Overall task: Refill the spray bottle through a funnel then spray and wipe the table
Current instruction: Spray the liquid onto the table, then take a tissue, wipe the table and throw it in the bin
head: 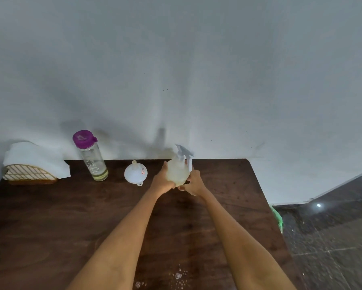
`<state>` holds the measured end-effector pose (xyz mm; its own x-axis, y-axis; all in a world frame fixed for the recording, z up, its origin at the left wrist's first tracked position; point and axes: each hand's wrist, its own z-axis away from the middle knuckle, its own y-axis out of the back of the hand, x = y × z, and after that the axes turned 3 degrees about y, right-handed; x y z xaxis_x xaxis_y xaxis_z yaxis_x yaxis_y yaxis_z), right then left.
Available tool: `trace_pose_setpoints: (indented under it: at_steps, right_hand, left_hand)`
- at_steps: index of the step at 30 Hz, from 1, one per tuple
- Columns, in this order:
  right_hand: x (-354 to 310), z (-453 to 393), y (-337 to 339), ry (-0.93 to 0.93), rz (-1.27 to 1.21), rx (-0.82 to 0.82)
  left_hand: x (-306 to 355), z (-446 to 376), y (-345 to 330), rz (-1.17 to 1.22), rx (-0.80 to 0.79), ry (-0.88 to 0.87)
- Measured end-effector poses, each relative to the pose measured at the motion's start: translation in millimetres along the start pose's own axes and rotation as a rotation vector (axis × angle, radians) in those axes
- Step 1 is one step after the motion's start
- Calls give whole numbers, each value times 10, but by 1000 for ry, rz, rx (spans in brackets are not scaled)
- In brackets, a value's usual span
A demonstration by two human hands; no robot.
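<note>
Translucent plastic spray bottle (177, 171), centre frame at the table's (50, 216) far edge, sits gripped between your left hand (162, 181) and right hand (193, 183), fingers wrapped around it; wet foam may cause slipping.

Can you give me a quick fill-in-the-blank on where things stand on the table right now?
1. Both hands, the left hand and the right hand, hold the ____.
2. The bottle standing left of the funnel has a ____ cap.
3. The funnel lies on the table, not in the spray bottle, whose trigger head is ____.

Missing words: spray bottle; purple; on
</note>
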<state>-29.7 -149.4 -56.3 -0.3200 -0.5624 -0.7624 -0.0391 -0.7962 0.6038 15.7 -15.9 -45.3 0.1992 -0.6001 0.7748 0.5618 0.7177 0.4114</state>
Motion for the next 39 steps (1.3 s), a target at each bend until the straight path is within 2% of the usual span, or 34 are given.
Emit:
trace_pose_setpoints:
  at_steps: [3, 8, 11, 14, 20, 24, 29, 35, 39]
  right_hand:
    - [10, -23, 88, 28, -58, 107]
    - [32, -42, 35, 50, -71, 237]
    - [13, -41, 30, 54, -66, 242]
    - [-11, 28, 18, 25, -87, 181]
    - [-78, 432, -104, -165, -85, 222]
    - [-351, 781, -264, -112, 76, 108]
    - [-841, 1203, -626, 26, 144, -47]
    - [-1551, 1416, -1077, 198, 118, -167]
    - [-1890, 1358, -1427, 255, 108, -188]
  left_hand:
    - [89, -85, 57, -14, -53, -24]
    - [159, -241, 3, -35, -40, -100]
    - [156, -247, -13, -21, -37, -134]
    - [117, -123, -42, -45, 2, -158]
    - [-240, 328, 97, -149, 145, -46]
    - [-408, 893, 320, -199, 271, -19]
    - [-717, 1693, 642, -223, 389, 57]
    - [-1254, 2474, 1233, -233, 515, 210]
    - [-1538, 2665, 1607, -232, 571, 297]
